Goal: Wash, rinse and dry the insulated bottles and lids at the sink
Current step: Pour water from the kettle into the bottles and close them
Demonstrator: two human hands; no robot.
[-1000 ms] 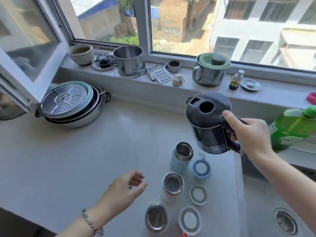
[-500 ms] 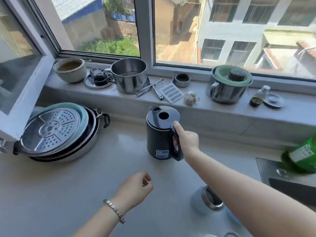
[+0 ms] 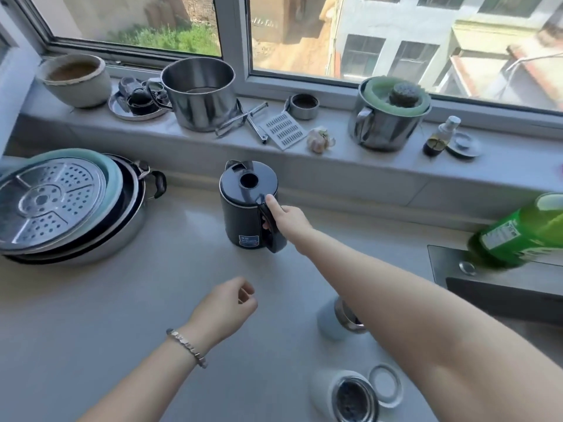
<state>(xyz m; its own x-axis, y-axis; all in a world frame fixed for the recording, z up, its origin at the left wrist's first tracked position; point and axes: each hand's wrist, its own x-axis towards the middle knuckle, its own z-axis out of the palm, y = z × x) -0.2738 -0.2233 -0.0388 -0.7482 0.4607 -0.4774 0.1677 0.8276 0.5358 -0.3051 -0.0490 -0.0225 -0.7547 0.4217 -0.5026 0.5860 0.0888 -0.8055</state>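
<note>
Dark-blue kettle is sitting upright toward counter's back edge; my R hand is gripping its handle. L hand is hovering, loosely curled, holding nothing. Bottles are standing uncapped nr front edge, by sink. Judgement: pre-wash clearing; next I'm letting go and taking a bottle.

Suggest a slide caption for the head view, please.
Right hand grips the dark kettle standing on the counter; left hand hovers.

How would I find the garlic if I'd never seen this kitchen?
Look along the grey windowsill ledge below the big window. Between the flat white slotted grater and the shiny steel pot topped with green sits a small pale garlic bulb. It is the only lumpy, rounded thing among its smooth, hard-edged neighbours.
</note>
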